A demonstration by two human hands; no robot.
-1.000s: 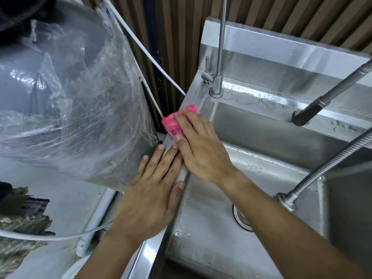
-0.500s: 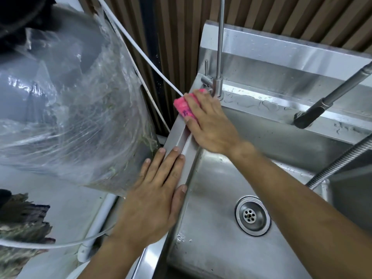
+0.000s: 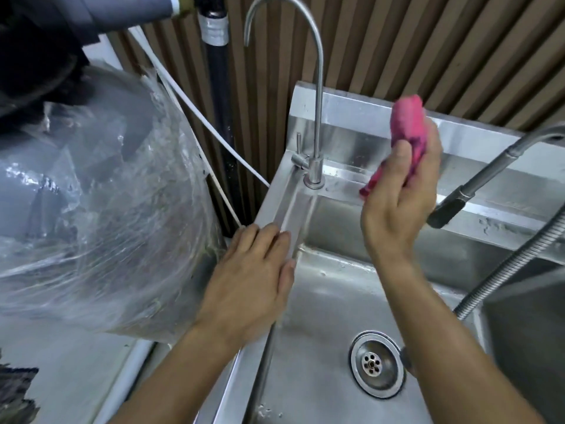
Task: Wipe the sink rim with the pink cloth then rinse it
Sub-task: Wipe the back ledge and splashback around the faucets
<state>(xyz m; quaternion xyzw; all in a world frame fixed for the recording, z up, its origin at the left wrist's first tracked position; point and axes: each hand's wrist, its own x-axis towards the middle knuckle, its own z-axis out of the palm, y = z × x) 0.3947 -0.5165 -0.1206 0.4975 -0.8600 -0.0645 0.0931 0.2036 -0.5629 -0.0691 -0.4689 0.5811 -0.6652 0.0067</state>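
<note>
The pink cloth (image 3: 408, 123) is bunched in my right hand (image 3: 397, 197), held up in the air above the back of the steel sink, clear of the rim. My left hand (image 3: 253, 280) lies flat, fingers together, on the sink's left rim (image 3: 275, 197), holding nothing. The basin shows a round drain (image 3: 377, 364) at the bottom. A tall gooseneck tap (image 3: 316, 87) stands at the back left corner of the rim, just left of the cloth. No water runs from it.
A black-tipped spray head (image 3: 449, 209) on a flexible metal hose (image 3: 519, 258) hangs over the sink at the right. A large bulging clear plastic bag (image 3: 101, 209) presses against the sink's left side. White tubing (image 3: 220, 139) and a slatted brown wall lie behind.
My right hand has lifted the pink cloth off the left rim near the tap and swung it up and to the right. My left hand stays on the rim.
</note>
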